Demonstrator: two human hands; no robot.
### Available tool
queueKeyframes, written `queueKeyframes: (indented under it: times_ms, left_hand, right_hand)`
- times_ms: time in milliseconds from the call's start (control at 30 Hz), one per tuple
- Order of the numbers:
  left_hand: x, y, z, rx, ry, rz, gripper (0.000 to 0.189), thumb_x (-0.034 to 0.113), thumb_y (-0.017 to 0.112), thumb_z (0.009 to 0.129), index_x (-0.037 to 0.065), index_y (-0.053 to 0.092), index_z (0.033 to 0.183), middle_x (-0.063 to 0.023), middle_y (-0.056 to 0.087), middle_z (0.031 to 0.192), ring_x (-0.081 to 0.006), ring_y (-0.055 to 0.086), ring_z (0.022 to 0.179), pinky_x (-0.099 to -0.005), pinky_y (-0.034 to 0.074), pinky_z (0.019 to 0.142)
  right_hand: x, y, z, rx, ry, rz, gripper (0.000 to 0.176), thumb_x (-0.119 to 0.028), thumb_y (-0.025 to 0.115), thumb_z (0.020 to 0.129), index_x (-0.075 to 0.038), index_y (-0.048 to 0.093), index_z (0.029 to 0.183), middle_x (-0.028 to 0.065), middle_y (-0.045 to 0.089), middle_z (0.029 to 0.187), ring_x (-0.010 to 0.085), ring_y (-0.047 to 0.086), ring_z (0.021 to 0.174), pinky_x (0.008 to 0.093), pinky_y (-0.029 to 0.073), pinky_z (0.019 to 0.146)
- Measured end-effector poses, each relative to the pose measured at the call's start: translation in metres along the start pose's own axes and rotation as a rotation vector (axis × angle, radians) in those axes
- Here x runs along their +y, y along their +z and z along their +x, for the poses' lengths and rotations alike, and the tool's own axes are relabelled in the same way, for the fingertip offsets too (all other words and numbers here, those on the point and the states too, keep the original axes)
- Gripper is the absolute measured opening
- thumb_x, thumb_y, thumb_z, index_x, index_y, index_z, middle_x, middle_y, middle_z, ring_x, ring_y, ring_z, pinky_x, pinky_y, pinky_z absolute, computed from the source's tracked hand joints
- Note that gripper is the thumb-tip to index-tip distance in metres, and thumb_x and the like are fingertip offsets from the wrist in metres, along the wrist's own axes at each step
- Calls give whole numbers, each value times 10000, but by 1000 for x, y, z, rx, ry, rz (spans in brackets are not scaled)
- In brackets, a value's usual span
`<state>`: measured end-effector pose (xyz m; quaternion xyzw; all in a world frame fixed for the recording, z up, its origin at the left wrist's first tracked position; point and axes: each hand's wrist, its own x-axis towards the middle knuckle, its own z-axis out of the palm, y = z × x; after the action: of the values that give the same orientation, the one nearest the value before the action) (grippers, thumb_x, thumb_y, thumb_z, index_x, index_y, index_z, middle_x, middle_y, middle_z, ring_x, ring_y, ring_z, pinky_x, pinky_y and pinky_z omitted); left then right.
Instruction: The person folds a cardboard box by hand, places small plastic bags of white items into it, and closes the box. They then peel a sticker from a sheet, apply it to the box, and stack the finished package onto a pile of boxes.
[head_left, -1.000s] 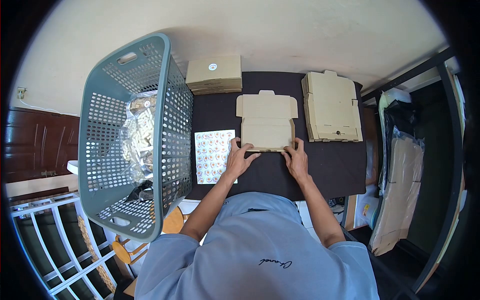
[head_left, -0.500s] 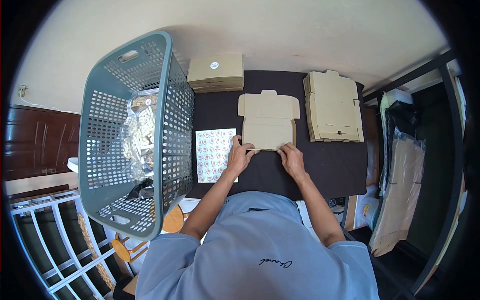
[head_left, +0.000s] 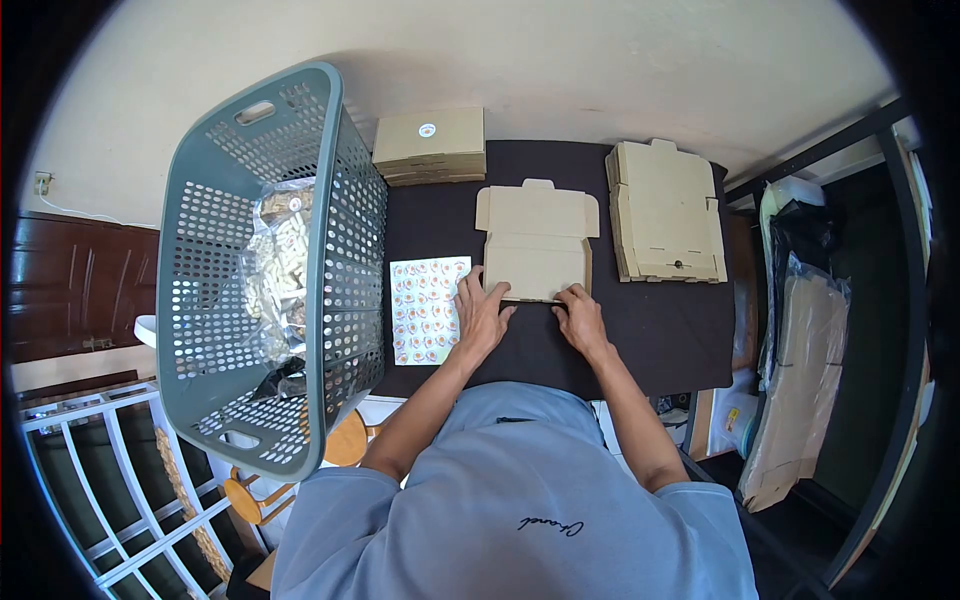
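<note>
An unfolded-lid cardboard box (head_left: 538, 262) lies on the dark table, its lid and side flaps spread toward the wall. At its near left corner is my left hand (head_left: 481, 318), fingers bent around the edge. My right hand (head_left: 580, 318) has its fingers closed on the near right corner of the same box. Just left of my left hand lies a sheet of round stickers (head_left: 425, 312). A stack of flat cardboard boxes (head_left: 668, 215) stands to the right.
A large grey-green perforated basket (head_left: 325, 250) holding plastic bags (head_left: 280, 265) is on the left. Closed boxes (head_left: 430, 140), the top one with a round sticker, are stacked at the back. Wrapped cardboard (head_left: 800, 380) leans at the right beyond the dark table (head_left: 640, 350).
The left thumb has shifted slightly along the box's near edge and its other fingers spread a little. My right hand has moved slightly left. The box stays in place.
</note>
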<state>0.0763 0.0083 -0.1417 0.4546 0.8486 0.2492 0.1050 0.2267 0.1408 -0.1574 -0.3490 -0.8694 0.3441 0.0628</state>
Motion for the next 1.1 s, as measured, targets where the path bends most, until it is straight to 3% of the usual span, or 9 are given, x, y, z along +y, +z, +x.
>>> queueKeyframes:
  times_ms: [67,133,167,267,467,700,800,1100]
  left_hand:
    - [0,2,0,86,43,10,285,114,773,728,80,670,992,-227,429,1248,-376,490,1071,-444,381,934]
    - [-8,10,5,-59,147,-152,285,97,762,721,70,675,992,-147,550,1136,-310,513,1036,-434,373,875]
    - [-11,14,5,-58,149,-151,285,97,762,721,70,675,992,-147,550,1136,-310,513,1036,-434,373,875]
    - [-9,26,5,-91,203,-47,163,83,715,753,71,696,915,-61,648,931,-240,556,952,-400,338,808]
    - [-13,29,16,-139,166,-84,34,77,694,756,66,709,785,-69,660,805,-258,585,857,-414,321,774]
    - [-11,28,16,-185,122,-52,58,70,689,751,64,718,801,-80,670,823,-265,590,871,-420,318,776]
    - [-11,25,9,-115,105,-128,69,62,683,747,64,722,805,-75,664,824,-266,573,903,-429,317,775]
    - [-18,25,5,-233,97,-50,81,76,686,747,90,732,812,-57,665,852,-262,532,925,-453,317,777]
  right_hand:
    - [1,2,-2,18,22,18,149,-59,669,812,4,672,947,165,622,970,384,630,900,446,517,789]
    - [1,5,0,32,47,35,141,-69,672,813,9,677,930,164,625,955,382,629,902,442,513,791]
    - [1,5,1,35,45,36,141,-69,672,813,9,677,930,164,625,955,382,629,902,442,513,791]
    - [0,4,0,38,51,85,124,-72,668,816,14,685,904,166,629,940,377,631,897,439,509,789]
    - [1,4,0,42,60,76,129,-75,672,813,18,692,899,176,636,931,375,632,878,431,506,784]
    - [4,6,-4,77,54,94,135,-48,662,804,30,689,911,181,630,924,371,632,880,424,503,786]
    - [7,5,-10,77,54,108,130,-28,644,809,21,689,921,174,626,948,375,630,899,432,504,804]
    - [9,4,-14,23,76,75,129,-27,617,825,6,692,925,172,618,980,383,624,930,442,505,822]
